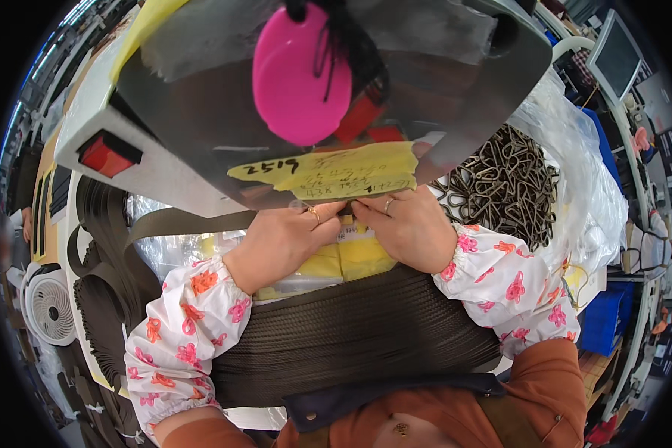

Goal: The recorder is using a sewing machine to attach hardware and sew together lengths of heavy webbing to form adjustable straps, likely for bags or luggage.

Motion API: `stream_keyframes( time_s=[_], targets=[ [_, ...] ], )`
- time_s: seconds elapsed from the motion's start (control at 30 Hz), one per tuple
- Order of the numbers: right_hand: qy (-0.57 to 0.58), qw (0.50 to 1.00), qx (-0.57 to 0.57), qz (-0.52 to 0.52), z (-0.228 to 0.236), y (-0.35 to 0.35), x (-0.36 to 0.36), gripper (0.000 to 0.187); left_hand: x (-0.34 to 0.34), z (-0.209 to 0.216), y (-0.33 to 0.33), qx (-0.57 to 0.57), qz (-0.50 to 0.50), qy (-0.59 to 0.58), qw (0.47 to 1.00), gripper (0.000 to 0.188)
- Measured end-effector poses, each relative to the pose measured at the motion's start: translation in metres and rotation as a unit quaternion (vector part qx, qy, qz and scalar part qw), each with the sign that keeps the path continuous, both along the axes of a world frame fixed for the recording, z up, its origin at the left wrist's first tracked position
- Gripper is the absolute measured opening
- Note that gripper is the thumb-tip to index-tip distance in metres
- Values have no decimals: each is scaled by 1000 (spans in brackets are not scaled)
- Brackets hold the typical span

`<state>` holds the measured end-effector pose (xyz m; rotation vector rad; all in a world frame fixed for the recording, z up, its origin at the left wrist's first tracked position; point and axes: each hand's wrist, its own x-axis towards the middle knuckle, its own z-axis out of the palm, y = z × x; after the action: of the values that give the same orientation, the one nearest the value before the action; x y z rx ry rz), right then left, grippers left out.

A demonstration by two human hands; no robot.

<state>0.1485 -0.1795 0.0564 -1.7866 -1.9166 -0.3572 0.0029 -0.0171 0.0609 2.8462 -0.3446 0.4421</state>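
One handwritten yellow tape label (328,172) across the machine housing (194,123); brown webbing strap (190,222) in the grasp of the left hand (282,245); right hand (412,233) alongside, hold impossible to tell.

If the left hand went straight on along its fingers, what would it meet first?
Likely the right hand, just ahead near the machine's lower edge, though depth there is hard to judge.

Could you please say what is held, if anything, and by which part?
The left hand apparently holds a flat brown woven strap by its right part; for the right hand, unclear.
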Motion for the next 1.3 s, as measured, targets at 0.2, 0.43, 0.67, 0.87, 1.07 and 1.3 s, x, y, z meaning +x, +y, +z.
stream_keyframes(
  time_s=[0.2,0.43,0.67,0.87,1.07,1.3],
  targets=[
    [-13,1000,-3,-3,0,-1,-1,27,1,-10,2,-4,14,-22,1000,10],
    [-29,998,-56,-31,3,1,1,25,-2,-25,7,-5,91,-37,995,18],
    [-50,995,-80,-36,7,15,15,19,8,-39,25,-60,116,-40,991,28],
    [-53,995,-69,-50,3,14,12,16,8,-43,26,-46,109,-47,992,27],
    [-47,998,-20,-38,-4,21,16,16,-5,-23,28,86,158,42,983,20],
    [-88,994,-50,-32,-2,23,19,9,-78,53,99,32,334,83,938,15]
  ],
)
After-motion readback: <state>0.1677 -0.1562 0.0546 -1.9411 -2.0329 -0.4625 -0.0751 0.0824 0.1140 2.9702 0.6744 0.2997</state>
